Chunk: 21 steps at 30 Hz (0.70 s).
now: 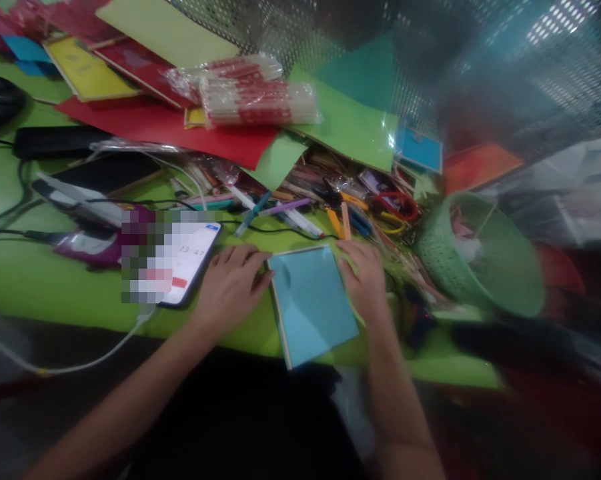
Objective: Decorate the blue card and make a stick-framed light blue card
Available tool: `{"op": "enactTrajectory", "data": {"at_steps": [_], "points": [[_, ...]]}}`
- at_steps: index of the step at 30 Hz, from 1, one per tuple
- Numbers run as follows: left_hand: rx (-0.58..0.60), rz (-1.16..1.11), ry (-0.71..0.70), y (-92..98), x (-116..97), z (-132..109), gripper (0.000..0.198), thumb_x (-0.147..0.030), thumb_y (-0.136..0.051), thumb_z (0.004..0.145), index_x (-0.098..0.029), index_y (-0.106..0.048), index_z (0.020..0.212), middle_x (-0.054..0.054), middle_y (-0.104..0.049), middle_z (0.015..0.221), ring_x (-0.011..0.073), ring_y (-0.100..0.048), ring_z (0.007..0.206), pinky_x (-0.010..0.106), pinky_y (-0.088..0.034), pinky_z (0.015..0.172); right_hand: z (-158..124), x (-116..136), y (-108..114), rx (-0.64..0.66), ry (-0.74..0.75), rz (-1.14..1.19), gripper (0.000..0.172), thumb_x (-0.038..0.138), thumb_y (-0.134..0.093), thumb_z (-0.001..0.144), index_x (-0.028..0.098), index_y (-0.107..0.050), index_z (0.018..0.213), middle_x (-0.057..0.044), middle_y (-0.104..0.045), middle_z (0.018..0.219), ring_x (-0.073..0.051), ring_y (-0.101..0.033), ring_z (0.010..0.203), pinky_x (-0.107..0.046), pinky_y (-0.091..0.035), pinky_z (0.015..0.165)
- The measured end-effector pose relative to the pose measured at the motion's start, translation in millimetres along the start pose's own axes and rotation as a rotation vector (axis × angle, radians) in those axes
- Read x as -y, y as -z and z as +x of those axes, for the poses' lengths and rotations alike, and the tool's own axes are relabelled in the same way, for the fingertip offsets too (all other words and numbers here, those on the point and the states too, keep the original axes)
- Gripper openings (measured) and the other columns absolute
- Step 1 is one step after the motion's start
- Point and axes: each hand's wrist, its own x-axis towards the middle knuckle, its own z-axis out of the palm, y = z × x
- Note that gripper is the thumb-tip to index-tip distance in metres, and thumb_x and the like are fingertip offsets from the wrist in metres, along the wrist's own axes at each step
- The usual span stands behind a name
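A light blue card [314,303] lies at the front edge of the green table, with thin wooden strips along its left and top edges. My left hand [233,283] is at its upper left corner, the fingers bent and the thumb against the strip on the left edge. At the upper right corner my right hand [365,277] holds the card, its thumb at the right edge and its fingers curled by the top. A smartphone [193,263] with a lit screen lies just left of my left hand, partly blurred out.
Behind the card lies a clutter of pens [293,217], scissors [395,207] and sticks. A green basket [520,267] stands at the right. Plastic-wrapped stick bundles [260,103] rest on coloured paper at the back. A white cable [95,363] hangs over the front edge.
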Motion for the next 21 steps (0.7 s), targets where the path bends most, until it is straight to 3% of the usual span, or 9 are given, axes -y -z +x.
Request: {"op": "enactTrajectory", "data": {"at_steps": [7, 15, 21], "points": [[0.009, 0.017, -0.017, 1.8, 0, 0, 0.034, -0.032, -0.053, 0.103, -0.020, -0.073, 0.128, 0.015, -0.071, 0.122, 0.0361, -0.065, 0.110, 0.051, -0.053, 0.089, 5, 19, -14, 0.206, 0.094, -0.024, 0.041, 0.027, -0.050, 0.106, 0.021, -0.067, 0.142, -0.011, -0.073, 0.134, -0.029, -0.061, 0.124, -0.048, -0.046, 0.111], [-0.035, -0.062, -0.007, -4.6, 5, -1, 0.034, -0.030, -0.050, 0.105, -0.014, -0.068, 0.129, 0.017, -0.071, 0.123, 0.0369, -0.065, 0.114, 0.053, -0.053, 0.095, 11, 53, -25, 0.430, 0.216, -0.106, 0.045, 0.029, -0.053, 0.107, 0.024, -0.059, 0.151, -0.012, -0.061, 0.151, -0.031, -0.053, 0.137, -0.052, -0.044, 0.114], [-0.053, -0.151, 0.000, -7.1, 10, -2, 0.022, -0.019, -0.044, 0.104, -0.016, -0.065, 0.111, 0.015, -0.072, 0.115, 0.0334, -0.066, 0.113, 0.052, -0.052, 0.099, 19, 71, -24, 0.506, 0.242, -0.161, 0.049, 0.032, -0.056, 0.106, 0.023, -0.053, 0.154, -0.014, -0.062, 0.148, -0.033, -0.053, 0.135, -0.053, -0.045, 0.113]]}}
